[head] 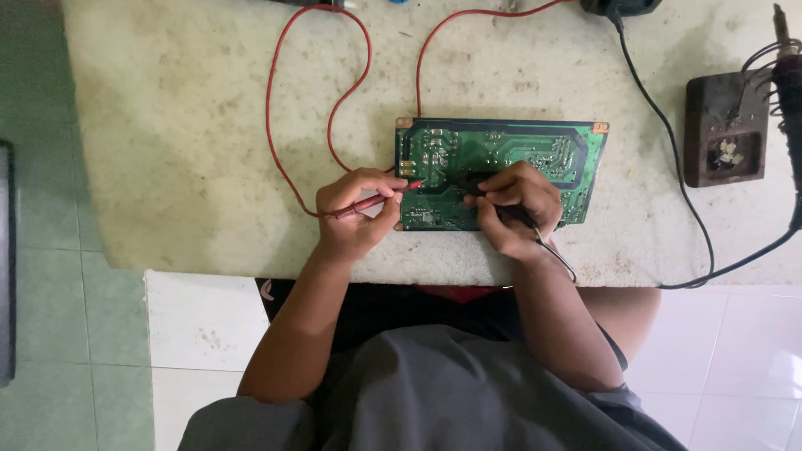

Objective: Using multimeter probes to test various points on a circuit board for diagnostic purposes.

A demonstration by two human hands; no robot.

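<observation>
At the bench's (209, 125) centre lies the green circuit board (501, 163). My left hand (357, 213) pinches the red probe (380, 200), my right hand (520, 209) pinches the black probe (493, 200); I'd keep tips steady, pointing toward three and nine o'clock.

The green circuit board (501, 171) is partly covered: the right hand (518, 209) hides its lower middle, and the left hand (359, 209) overlaps its lower left corner. The black probe (489, 200) lies mostly under the right hand's fingers; its tip cannot be seen. Whether the red probe (380, 199) touches the board is too fine to tell. The board's parts and traces are too small to make out. The red wire (271, 108) and the black cable (660, 117) both run off the top edge. A dark object (622, 7) at the top is cut off. The soldering iron (789, 108) is cropped at the right edge. The table (184, 167) continues past the top.
</observation>
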